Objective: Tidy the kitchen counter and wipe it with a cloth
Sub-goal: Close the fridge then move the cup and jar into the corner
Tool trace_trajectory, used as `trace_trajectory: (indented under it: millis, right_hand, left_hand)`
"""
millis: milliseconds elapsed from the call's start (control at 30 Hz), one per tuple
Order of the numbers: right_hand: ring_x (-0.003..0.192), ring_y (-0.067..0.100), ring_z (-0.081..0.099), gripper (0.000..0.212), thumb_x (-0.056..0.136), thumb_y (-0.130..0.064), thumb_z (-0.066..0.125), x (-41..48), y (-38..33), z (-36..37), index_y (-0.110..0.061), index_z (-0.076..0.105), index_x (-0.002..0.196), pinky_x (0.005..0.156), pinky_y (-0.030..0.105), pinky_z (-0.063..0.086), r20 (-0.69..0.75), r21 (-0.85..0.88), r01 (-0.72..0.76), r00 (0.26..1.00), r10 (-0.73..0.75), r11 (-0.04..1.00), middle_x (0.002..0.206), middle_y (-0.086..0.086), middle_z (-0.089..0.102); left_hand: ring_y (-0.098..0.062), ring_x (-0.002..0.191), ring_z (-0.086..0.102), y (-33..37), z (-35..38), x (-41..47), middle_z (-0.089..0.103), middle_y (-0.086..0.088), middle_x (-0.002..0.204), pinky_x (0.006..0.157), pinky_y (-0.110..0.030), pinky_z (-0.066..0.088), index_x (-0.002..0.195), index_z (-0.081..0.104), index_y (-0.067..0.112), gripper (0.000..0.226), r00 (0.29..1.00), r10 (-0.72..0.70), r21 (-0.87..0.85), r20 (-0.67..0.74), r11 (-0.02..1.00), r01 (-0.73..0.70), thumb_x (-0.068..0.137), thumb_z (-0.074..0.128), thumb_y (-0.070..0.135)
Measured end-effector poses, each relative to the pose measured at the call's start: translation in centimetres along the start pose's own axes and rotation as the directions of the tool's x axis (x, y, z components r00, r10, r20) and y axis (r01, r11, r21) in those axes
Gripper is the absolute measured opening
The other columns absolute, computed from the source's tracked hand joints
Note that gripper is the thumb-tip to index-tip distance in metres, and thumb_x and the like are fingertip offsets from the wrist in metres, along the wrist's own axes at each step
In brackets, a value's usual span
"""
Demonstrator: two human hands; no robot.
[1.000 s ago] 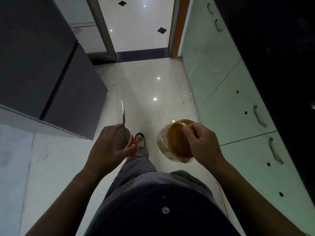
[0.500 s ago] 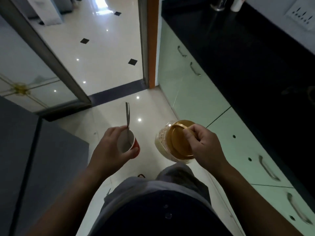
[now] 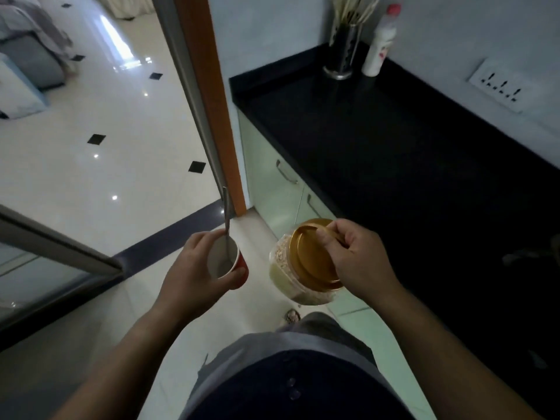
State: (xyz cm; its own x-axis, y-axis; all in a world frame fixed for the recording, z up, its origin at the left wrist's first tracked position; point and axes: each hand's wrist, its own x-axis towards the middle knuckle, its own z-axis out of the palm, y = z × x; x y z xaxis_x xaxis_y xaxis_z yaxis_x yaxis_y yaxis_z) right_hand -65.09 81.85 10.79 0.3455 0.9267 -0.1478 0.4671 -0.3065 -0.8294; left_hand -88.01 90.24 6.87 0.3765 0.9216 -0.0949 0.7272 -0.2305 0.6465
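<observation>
My left hand grips a red paper cup with a white inside; a metal spoon stands in it, handle pointing up. My right hand holds a clear jar of pale grains by its gold lid, jar tilted toward me. Both are carried above the floor, just left of the black kitchen counter, which stretches away on the right. No cloth is in view.
At the counter's far end stand a steel utensil holder with sticks and a white bottle with a pink cap. A wall socket panel sits above the counter. Pale green cabinet doors run below it. An orange door frame opens onto a glossy tiled room.
The view has swung up and to the right, bringing the counter top and its far end into sight. Both hands keep the same hold on the cup and jar.
</observation>
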Motion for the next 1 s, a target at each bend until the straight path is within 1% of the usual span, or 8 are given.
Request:
trace_trajectory:
  millis: [100, 300, 467, 600, 667, 733, 800, 1000]
  right_hand:
    - [0.072, 0.004, 0.055, 0.022, 0.091, -0.033, 0.052, 5.9, -1.4, -2.1, -0.015, 0.058, 0.081, 0.061, 0.015, 0.038, -0.067, 0.041, 0.033, 0.997, -0.03, 0.999, 0.075, -0.004, 0.059]
    - [0.063, 0.012, 0.054, 0.026, 0.091, -0.028, 0.055, 17.0, -3.7, -5.7, -0.008, 0.057, 0.074, 0.056, 0.014, 0.042, -0.24, 0.01, 0.106, 0.966, -0.1, 0.994, 0.069, 0.01, 0.059]
    - [0.067, 0.002, 0.055, 0.022, 0.09, -0.029, 0.056, 25.4, -3.5, -8.2, -0.014, 0.058, 0.074, 0.058, 0.007, 0.042, -0.359, -0.002, 0.055, 0.932, -0.052, 0.998, 0.067, -0.004, 0.058]
    - [0.069, 0.008, 0.057, 0.021, 0.09, -0.026, 0.057, 31.6, -3.0, -9.6, -0.012, 0.061, 0.074, 0.057, 0.01, 0.043, -0.483, -0.005, -0.006, 0.876, 0.003, 1.0, 0.068, 0.0, 0.06]
    - [0.068, 0.007, 0.058, 0.018, 0.089, -0.025, 0.058, 34.4, -3.2, -10.6, -0.015, 0.062, 0.074, 0.057, 0.011, 0.044, -0.548, -0.04, -0.033, 0.836, 0.006, 0.999, 0.067, -0.002, 0.06]
    - [0.071, 0.005, 0.058, 0.015, 0.089, -0.025, 0.059, 37.1, -3.5, -11.6, -0.018, 0.063, 0.077, 0.059, 0.011, 0.044, -0.586, -0.076, -0.075, 0.81, 0.016, 0.994, 0.069, -0.004, 0.061]
    - [0.073, 0.004, 0.059, 0.012, 0.089, -0.027, 0.059, 39.6, -3.5, -12.7, -0.022, 0.063, 0.078, 0.06, 0.011, 0.045, -0.617, -0.102, -0.118, 0.786, 0.03, 0.988, 0.071, -0.006, 0.063]
    - [0.075, -0.002, 0.058, 0.008, 0.089, -0.028, 0.058, 46.2, -1.7, -17.2, -0.023, 0.063, 0.085, 0.056, 0.006, 0.042, -0.692, -0.027, -0.267, 0.701, 0.175, 0.963, 0.079, -0.008, 0.065]
  left_hand:
    - [-0.022, 0.116, 0.047, 2.6, -0.6, 6.7, 0.043, -0.004, 0.138, 0.085, -0.034, 0.049, 0.136, 0.04, 0.021, 0.077, 0.997, 0.075, 0.024, 0.002, 0.997, -0.075, 0.07, 0.078, 0.032]
    - [-0.015, 0.108, 0.047, 5.5, -0.9, 17.6, 0.045, -0.002, 0.137, 0.08, -0.025, 0.043, 0.135, 0.041, 0.022, 0.071, 0.984, 0.162, 0.0, 0.073, 0.987, -0.163, 0.073, 0.075, 0.036]
    - [-0.009, 0.094, 0.046, 7.1, -0.2, 28.6, 0.045, 0.02, 0.093, 0.068, -0.021, 0.039, 0.105, 0.053, 0.021, 0.036, 0.943, 0.314, 0.043, 0.114, 0.946, -0.321, 0.076, 0.072, 0.029]
    - [0.002, 0.086, 0.046, 8.1, 1.1, 39.1, 0.047, 0.022, 0.084, 0.074, -0.02, 0.038, 0.085, 0.047, 0.033, 0.024, 0.83, 0.459, 0.029, 0.316, 0.87, -0.493, 0.074, 0.068, 0.037]
    - [0.01, 0.089, 0.042, 9.3, 1.5, 43.5, 0.044, 0.025, 0.089, 0.073, -0.013, 0.031, 0.094, 0.048, 0.031, 0.033, 0.823, 0.451, -0.056, 0.345, 0.885, -0.462, 0.072, 0.073, 0.029]
    - [0.005, 0.094, 0.043, 10.6, 2.0, 47.6, 0.043, 0.02, 0.103, 0.073, -0.011, 0.03, 0.115, 0.05, 0.028, 0.052, 0.819, 0.43, -0.109, 0.381, 0.9, -0.422, 0.071, 0.076, 0.028]
    - [0.003, 0.099, 0.042, 11.6, 2.9, 51.7, 0.041, 0.015, 0.114, 0.075, -0.009, 0.03, 0.127, 0.046, 0.027, 0.064, 0.767, 0.473, -0.136, 0.433, 0.876, -0.464, 0.07, 0.075, 0.033]
    - [0.0, 0.1, 0.048, 15.7, 5.7, 60.5, 0.047, 0.012, 0.116, 0.075, -0.011, 0.034, 0.125, 0.047, 0.028, 0.062, 0.625, 0.592, -0.177, 0.509, 0.782, -0.597, 0.069, 0.07, 0.041]
